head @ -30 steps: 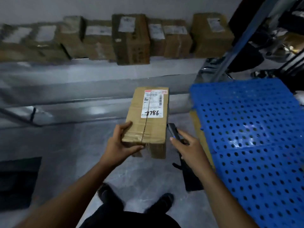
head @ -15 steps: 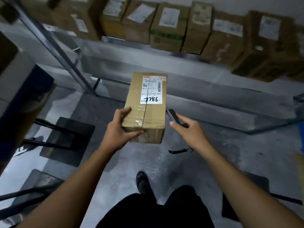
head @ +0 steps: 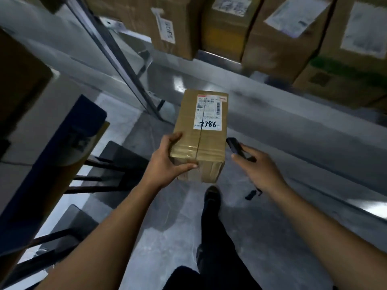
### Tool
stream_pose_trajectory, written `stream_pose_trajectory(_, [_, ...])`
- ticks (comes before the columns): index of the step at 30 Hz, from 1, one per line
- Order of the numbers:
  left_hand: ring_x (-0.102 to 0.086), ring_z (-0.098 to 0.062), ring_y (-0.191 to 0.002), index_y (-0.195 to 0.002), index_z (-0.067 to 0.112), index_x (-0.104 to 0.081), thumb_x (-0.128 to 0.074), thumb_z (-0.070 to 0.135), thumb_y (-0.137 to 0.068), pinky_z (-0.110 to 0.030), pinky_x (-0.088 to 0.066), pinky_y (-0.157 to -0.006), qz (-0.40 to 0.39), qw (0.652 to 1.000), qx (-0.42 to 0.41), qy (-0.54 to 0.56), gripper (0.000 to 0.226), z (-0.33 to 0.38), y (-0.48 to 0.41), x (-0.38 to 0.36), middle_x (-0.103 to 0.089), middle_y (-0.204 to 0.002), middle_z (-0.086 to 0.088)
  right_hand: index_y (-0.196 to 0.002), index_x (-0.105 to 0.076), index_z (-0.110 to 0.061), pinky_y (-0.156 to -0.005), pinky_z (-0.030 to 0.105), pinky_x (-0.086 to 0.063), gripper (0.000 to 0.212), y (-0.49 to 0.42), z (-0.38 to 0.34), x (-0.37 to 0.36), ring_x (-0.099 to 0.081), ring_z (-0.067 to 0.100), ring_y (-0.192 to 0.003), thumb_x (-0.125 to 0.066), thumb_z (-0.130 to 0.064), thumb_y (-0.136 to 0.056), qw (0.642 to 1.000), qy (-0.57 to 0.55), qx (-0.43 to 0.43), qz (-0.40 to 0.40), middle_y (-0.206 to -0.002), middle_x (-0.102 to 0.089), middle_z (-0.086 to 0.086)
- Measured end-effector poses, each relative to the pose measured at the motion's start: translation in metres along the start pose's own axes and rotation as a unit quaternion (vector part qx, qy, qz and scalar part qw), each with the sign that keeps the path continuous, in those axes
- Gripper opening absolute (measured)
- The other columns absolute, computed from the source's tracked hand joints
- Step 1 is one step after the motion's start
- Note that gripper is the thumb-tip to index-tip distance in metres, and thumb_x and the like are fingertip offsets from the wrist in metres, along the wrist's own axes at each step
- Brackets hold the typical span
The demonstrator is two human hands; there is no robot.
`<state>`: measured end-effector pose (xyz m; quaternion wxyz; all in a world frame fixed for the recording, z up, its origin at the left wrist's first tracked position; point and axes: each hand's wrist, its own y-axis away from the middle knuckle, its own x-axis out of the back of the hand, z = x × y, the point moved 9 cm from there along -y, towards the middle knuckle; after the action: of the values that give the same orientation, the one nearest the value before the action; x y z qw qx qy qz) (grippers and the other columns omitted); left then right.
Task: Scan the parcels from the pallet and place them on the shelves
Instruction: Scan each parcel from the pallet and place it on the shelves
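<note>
While our left hand (head: 165,164) is clamping the near left corner of the box (head: 201,135), thumb pressed flat on the near end and fingers curled over the taped top, we are carrying it in the air above the floor (head: 163,237) toward the shelf (head: 272,95), so we judge the carrying step is under way and the next move is calling for a bare spot among the stored boxes (head: 282,34). Moving right, its white label (head: 210,113) is showing a barcode, small print too blurred to read, and a handwritten "7786". Just beside the box, our right hand (head: 257,166) is closing its fingers around the dark scanner (head: 235,147), its tip pointing ahead.
</note>
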<state>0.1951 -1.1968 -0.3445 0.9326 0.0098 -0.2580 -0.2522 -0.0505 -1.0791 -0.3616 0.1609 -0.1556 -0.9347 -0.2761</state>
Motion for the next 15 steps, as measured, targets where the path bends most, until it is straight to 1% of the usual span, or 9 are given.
stream_pose_trajectory(1, [-0.049,0.020,-0.120,-0.135,0.045,-0.041,-0.089,0.064,-0.058,-0.001,-0.042,-0.090,0.001,1.000,0.009,0.001,0.093,-0.012,-0.018,0.002,-0.043,-0.128,0.052,-0.090,-0.052,-0.083,-0.067,0.022,-0.049,0.027,-0.022,0.001,-0.007,-0.065,0.000,-0.079,-0.066,-0.061,-0.085,1.000,-0.004,-0.010,-0.002,-0.088,-0.067,-0.028])
stream_pose_trajectory(3, [-0.050,0.018,-0.119,-0.134,0.048,-0.040,-0.090,0.061,-0.059,-0.003,-0.044,-0.088,0.005,1.000,0.012,0.002,0.091,-0.037,-0.056,0.003,-0.045,-0.127,0.050,-0.103,-0.059,-0.073,-0.058,0.022,-0.044,0.024,-0.067,0.004,-0.020,-0.059,0.003,-0.063,-0.067,-0.058,-0.085,1.000,-0.012,-0.023,-0.001,-0.066,-0.060,-0.023])
stream_pose_trajectory(5, [-0.052,0.014,-0.120,-0.135,0.046,-0.039,-0.093,0.053,-0.062,-0.007,-0.047,-0.089,-0.003,1.000,0.008,0.010,0.091,-0.064,-0.097,0.000,-0.046,-0.129,0.046,-0.118,-0.063,-0.060,-0.057,0.026,-0.042,0.033,-0.113,0.010,-0.031,-0.057,0.005,-0.057,-0.067,-0.058,-0.085,1.000,-0.014,-0.022,0.007,-0.057,-0.056,-0.020])
stream_pose_trajectory(7, [-0.052,0.013,-0.120,-0.136,0.046,-0.039,-0.095,0.046,-0.064,-0.008,-0.048,-0.088,0.000,1.000,-0.002,0.013,0.091,-0.088,-0.131,-0.001,-0.047,-0.129,0.045,-0.122,-0.063,-0.054,-0.060,0.028,-0.044,0.038,-0.154,0.013,-0.046,-0.059,0.006,-0.061,-0.067,-0.058,-0.085,1.000,-0.013,-0.022,0.011,-0.056,-0.057,-0.022])
stream_pose_trajectory(9, [-0.053,0.012,-0.119,-0.138,0.041,-0.039,-0.094,0.043,-0.066,-0.007,-0.047,-0.088,0.003,1.000,-0.017,0.015,0.091,-0.114,-0.164,-0.003,-0.048,-0.130,0.042,-0.123,-0.064,-0.053,-0.063,0.028,-0.046,0.039,-0.193,0.017,-0.059,-0.060,0.008,-0.064,-0.068,-0.056,-0.085,0.999,-0.026,-0.026,0.019,-0.058,-0.058,-0.020])
stream_pose_trajectory(11, [-0.053,0.009,-0.122,-0.140,0.035,-0.040,-0.093,0.043,-0.068,-0.009,-0.047,-0.091,0.014,0.999,-0.029,0.013,0.090,-0.141,-0.193,0.000,-0.049,-0.133,0.037,-0.125,-0.064,-0.049,-0.061,0.024,-0.043,0.039,-0.228,0.018,-0.077,-0.054,0.004,-0.062,-0.069,-0.052,-0.087,0.999,-0.030,-0.018,0.020,-0.058,-0.055,-0.020])
stream_pose_trajectory(12, [-0.054,0.007,-0.122,-0.141,0.036,-0.040,-0.092,0.044,-0.069,-0.012,-0.049,-0.093,0.023,0.999,-0.030,0.005,0.089,-0.155,-0.208,0.003,-0.049,-0.135,0.033,-0.126,-0.064,-0.048,-0.058,0.021,-0.041,0.039,-0.244,0.018,-0.086,-0.052,0.001,-0.061,-0.069,-0.050,-0.088,0.999,-0.027,-0.015,0.017,-0.058,-0.052,-0.022])
stream_pose_trajectory(13, [-0.055,0.003,-0.120,-0.140,0.038,-0.040,-0.092,0.044,-0.069,-0.018,-0.051,-0.094,0.032,0.999,-0.031,-0.009,0.088,-0.169,-0.223,0.007,-0.050,-0.135,0.027,-0.127,-0.064,-0.047,-0.055,0.018,-0.038,0.039,-0.259,0.016,-0.094,-0.050,0.000,-0.061,-0.068,-0.049,-0.088,1.000,-0.021,-0.011,0.012,-0.060,-0.050,-0.022])
stream_pose_trajectory(15, [-0.056,-0.009,-0.120,-0.142,0.038,-0.039,-0.089,0.043,-0.073,-0.032,-0.054,-0.096,0.049,0.997,-0.028,-0.047,0.085,-0.192,-0.247,0.014,-0.048,-0.136,0.018,-0.128,-0.064,-0.044,-0.055,0.018,-0.041,0.039,-0.287,0.011,-0.113,-0.056,0.002,-0.065,-0.068,-0.048,-0.089,1.000,-0.004,0.001,-0.001,-0.071,-0.055,-0.022])
